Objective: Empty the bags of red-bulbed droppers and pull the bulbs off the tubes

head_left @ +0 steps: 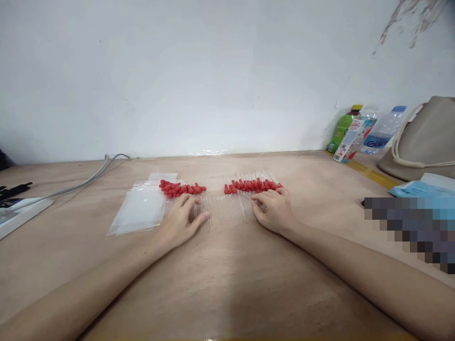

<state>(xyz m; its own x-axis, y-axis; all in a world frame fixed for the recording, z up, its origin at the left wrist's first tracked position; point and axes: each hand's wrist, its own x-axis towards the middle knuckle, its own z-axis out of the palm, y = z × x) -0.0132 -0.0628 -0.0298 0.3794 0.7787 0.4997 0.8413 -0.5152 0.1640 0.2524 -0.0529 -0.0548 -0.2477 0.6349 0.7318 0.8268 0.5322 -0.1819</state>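
Forearms, two, bare, reached from the near edge across a pale, matte wooden counter [227, 284].

- Left hand [183, 219]: palm down, fingers loosely spread and flat, gripping nothing, tips touching the left end of the clear tubes [227, 208].
- Right hand [273, 209]: knuckles up, fingers curled onto the row's right end. Whether they pinched a tube could not be told.
- Clear tubes: thin, transparent, laid side by side between both hands, outlines faint against the wood.
- Red bulbs [182, 189]: small, rounded, a loose heap just beyond the left hand.
- Red-capped tubes [253, 184]: a bunch just beyond the right hand.
- Plastic bags [140, 210]: flat, glossy stack beside the left hand.
- Bottles [351, 132]: by the wall, far right.
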